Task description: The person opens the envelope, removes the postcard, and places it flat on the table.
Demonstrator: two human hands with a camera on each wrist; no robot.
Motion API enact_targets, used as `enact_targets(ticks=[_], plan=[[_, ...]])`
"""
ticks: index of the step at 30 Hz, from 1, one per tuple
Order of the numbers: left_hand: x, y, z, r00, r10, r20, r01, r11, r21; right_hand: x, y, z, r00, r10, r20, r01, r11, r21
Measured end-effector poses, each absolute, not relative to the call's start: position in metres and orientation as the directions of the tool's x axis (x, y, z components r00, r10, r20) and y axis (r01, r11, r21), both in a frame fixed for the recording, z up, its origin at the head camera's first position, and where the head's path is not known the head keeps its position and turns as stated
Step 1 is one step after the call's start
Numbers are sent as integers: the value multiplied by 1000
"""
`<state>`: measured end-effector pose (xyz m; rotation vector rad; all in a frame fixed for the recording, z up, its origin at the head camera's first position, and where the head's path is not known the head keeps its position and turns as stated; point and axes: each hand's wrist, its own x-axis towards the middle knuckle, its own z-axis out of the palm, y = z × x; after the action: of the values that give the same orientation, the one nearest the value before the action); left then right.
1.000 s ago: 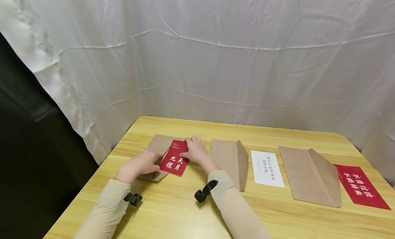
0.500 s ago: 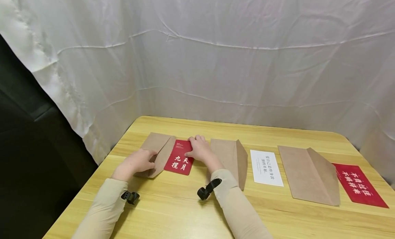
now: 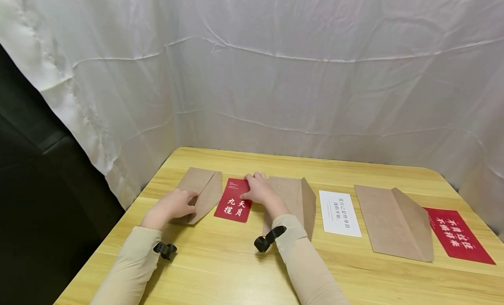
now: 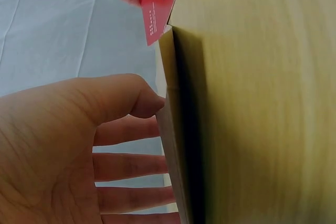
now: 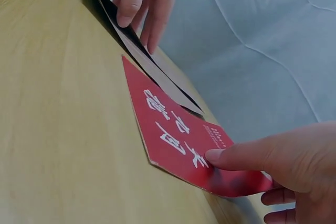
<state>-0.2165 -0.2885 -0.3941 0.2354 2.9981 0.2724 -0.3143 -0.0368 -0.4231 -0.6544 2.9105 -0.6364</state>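
Observation:
My right hand (image 3: 261, 194) pinches the right side of a red card with white Chinese characters (image 3: 233, 195), thumb on its face. In the right wrist view that card (image 5: 163, 137) is tilted up from the table. My left hand (image 3: 172, 206) rests on a brown paper envelope (image 3: 208, 193) whose flap points right, beside the card. The left wrist view shows the fingers (image 4: 131, 166) straight over the envelope (image 4: 170, 124) and the thumb at its edge. The envelope's mouth gapes slightly in the right wrist view. Card and envelope lie apart in the head view.
Right of my right hand lies a second brown envelope (image 3: 285, 193), partly under the wrist. Beyond it are a white printed card (image 3: 339, 214), a third envelope (image 3: 387, 222) and another red card (image 3: 460, 237). A pale curtain (image 3: 295, 86) hangs behind the wooden table (image 3: 220, 270).
The red card has moved right with my right hand, off the left envelope's flap. The left hand and its envelope have shifted slightly left.

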Motion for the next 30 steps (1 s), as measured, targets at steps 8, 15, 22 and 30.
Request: enact_targets(ticks=[8, 15, 22, 30], plan=[[-217, -289, -397, -982, 165, -96, 146, 973, 178, -313, -32, -421, -896, -443, -25, -394, 821, -413], [-216, -287, -399, -980, 182, -85, 165, 971, 174, -314, -31, -421, -887, -460, -45, -409, 826, -386], [-216, -284, -398, -978, 194, -79, 180, 970, 164, -311, -29, -420, -888, -456, -63, -398, 828, -396], [-214, -283, -398, -977, 197, -86, 183, 971, 153, -314, -29, -424, -880, -470, -71, -416, 833, -364]])
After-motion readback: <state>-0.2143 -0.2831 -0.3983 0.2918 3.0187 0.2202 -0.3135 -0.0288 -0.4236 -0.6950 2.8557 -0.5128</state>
